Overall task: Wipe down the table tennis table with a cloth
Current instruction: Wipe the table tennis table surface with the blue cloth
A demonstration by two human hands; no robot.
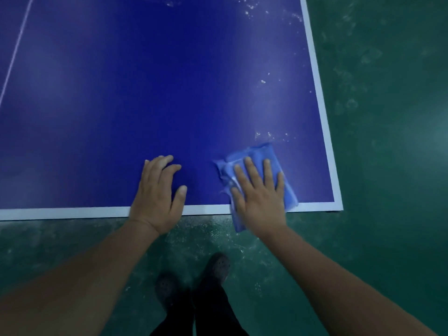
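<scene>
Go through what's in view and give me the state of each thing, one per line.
Table: mostly clean, white specks along right side.
Cloth: folded, flat, overhanging near edge.
Right hand: open, pressing the cloth.
Left hand: open, resting on table, empty.
Floor: scuffed.

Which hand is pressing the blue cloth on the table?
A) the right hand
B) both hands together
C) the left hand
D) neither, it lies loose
A: the right hand lies flat on the blue cloth near the table's corner, while the left hand rests bare on the surface.
</scene>
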